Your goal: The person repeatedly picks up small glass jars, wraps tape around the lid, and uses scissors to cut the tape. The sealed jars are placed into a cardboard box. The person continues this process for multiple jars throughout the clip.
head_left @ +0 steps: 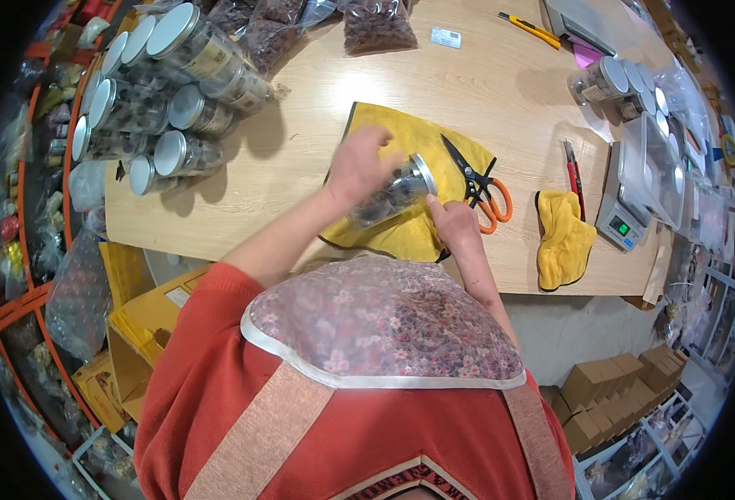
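Observation:
A clear plastic jar (387, 201) with a silver lid (427, 174) and dark contents lies on its side above a yellow cloth (405, 128) with dark edging. My left hand (364, 162) is blurred over the jar's upper side, and its fingertips are hard to make out. At the lid end, my right hand (455, 220) grips the jar with a finger against the lid's near edge; its other fingers are mostly hidden. Just right of the jar, scissors with orange handles (488, 200) rest partly on the cloth, their black blades spread slightly.
Stacked lidded jars (170, 109) stand at the left, and more jars (608, 81) at the far right. A folded yellow cloth (564, 240), a red utility knife (573, 178) and a digital scale (623, 215) lie right. Bags of dark pieces (376, 28) and a yellow cutter (530, 29) are behind.

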Demonstrator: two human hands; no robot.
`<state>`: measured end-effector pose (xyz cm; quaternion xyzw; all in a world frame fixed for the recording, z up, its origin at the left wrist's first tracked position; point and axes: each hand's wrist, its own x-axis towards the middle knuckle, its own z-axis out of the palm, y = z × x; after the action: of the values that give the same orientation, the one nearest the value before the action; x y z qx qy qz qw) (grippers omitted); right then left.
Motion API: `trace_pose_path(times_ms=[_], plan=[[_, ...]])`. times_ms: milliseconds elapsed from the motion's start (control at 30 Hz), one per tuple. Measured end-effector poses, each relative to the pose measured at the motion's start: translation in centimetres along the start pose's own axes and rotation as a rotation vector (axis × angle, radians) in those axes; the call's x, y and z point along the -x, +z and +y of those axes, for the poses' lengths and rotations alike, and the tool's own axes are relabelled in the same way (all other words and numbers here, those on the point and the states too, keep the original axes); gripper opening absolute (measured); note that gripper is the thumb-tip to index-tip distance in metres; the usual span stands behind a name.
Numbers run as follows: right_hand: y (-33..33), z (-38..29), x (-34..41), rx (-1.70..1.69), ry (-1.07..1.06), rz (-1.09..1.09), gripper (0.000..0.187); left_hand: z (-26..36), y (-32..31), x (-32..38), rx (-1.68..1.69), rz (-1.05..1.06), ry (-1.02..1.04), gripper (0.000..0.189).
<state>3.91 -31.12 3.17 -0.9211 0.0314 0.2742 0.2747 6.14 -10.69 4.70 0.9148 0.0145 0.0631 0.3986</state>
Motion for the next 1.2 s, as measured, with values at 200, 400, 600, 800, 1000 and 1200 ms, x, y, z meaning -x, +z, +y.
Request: trace_pose_path(times_ms=[200,400,600,800,1000,1200], plan=[[-0.8,-0.4,-0.2,-0.075,0.006,-0.106,0.06,2.4,5.0,6.2,-0.544,-0.023,0.224,0.069],[-2.8,-2.3,-0.8,-0.13,0.014,-0.145,0.059,2.8,6.0,3.8,-0.723,-0.122,0.025,0.065],[-3.0,-1.1,1.8,-0.236,-0.007,-0.194,0.057,3.4,3.6,2.8,-0.517,-0.37,-0.142,0.061],[-1.2,0.3,2.2,-0.215,0.194,-0.251,0.06,1.0,1.9,0.7,-0.288,-0.451,-0.176,0.076],[-2.1,-5.0,-3.1,0.031,0.01,-0.306,0.063,-4.1,-0.1,-4.7,-0.04,-0.617,-0.214,0.087],[-2.7,-7.3,-3.9,-0.065,0.013,-0.224,0.061,0.6,0.4,-0.8,-0.513,-0.055,-0.009,0.079]])
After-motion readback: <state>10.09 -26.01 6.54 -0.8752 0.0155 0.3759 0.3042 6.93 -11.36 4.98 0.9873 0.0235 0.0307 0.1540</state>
